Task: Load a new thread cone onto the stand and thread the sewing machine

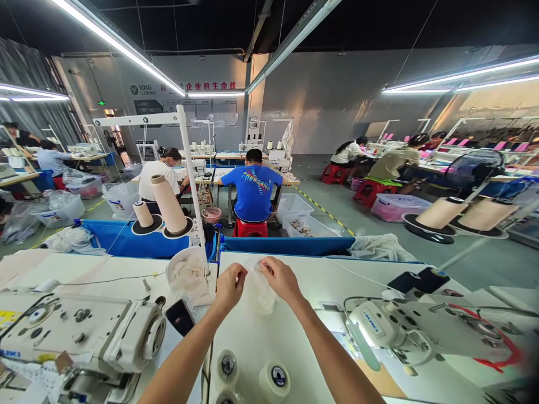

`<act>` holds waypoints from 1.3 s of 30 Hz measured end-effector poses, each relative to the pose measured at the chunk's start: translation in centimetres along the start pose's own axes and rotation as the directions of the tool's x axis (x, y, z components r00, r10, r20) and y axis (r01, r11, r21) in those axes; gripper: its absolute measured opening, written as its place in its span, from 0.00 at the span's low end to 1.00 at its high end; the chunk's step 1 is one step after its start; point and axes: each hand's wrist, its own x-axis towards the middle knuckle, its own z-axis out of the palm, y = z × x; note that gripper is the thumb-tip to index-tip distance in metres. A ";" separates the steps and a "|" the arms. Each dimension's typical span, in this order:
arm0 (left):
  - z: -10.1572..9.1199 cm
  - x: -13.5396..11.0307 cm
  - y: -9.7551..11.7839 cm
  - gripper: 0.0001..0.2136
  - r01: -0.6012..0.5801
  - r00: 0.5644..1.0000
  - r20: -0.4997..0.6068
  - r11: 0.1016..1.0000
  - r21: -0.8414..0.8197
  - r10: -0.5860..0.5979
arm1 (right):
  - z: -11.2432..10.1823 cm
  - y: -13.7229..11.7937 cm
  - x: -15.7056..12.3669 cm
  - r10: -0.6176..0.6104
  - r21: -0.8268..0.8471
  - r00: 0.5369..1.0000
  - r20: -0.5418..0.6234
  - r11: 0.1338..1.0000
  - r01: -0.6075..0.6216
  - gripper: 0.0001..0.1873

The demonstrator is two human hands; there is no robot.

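Spools (274, 384) stand near; beyond, the right hand (281, 279) pinches sheer film (261, 298) beside the left hand (229, 287), its fingers narrow, grip unclear.

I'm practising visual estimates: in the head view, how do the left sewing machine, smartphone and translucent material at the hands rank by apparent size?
1. Left sewing machine
2. Translucent material
3. Smartphone

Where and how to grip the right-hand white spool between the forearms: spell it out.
Take the right-hand white spool by its rounded side, probably best from above: its round label faces up, and a gap parts it from the neighbouring spool on its left, leaving room to close around it.
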 end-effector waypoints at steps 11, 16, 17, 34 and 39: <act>-4.0 -4.1 1.6 0.15 0.102 0.995 0.023 0.916 -0.387 -0.101 | 0.5 0.2 0.1 -0.014 -0.004 1.000 -0.022 1.000 0.014 0.12; -6.1 -6.0 3.5 0.16 0.240 0.971 0.145 0.779 -0.579 -0.191 | 0.7 0.1 0.2 -0.012 0.035 0.998 -0.060 0.999 0.014 0.12; -6.2 -6.2 3.9 0.16 0.252 0.968 0.162 0.773 -0.582 -0.194 | 0.7 0.0 0.1 -0.012 0.050 0.997 -0.072 0.999 0.016 0.12; -6.3 -2.6 6.6 0.12 -0.027 0.974 -0.195 0.793 -0.608 -0.116 | 0.7 -2.2 -1.5 -0.198 0.006 0.977 -0.081 0.980 0.199 0.09; -7.2 -2.2 5.4 0.17 0.033 0.982 -0.142 0.841 -0.540 -0.129 | 0.9 -2.6 -1.3 -0.234 0.011 0.966 -0.107 0.971 0.237 0.09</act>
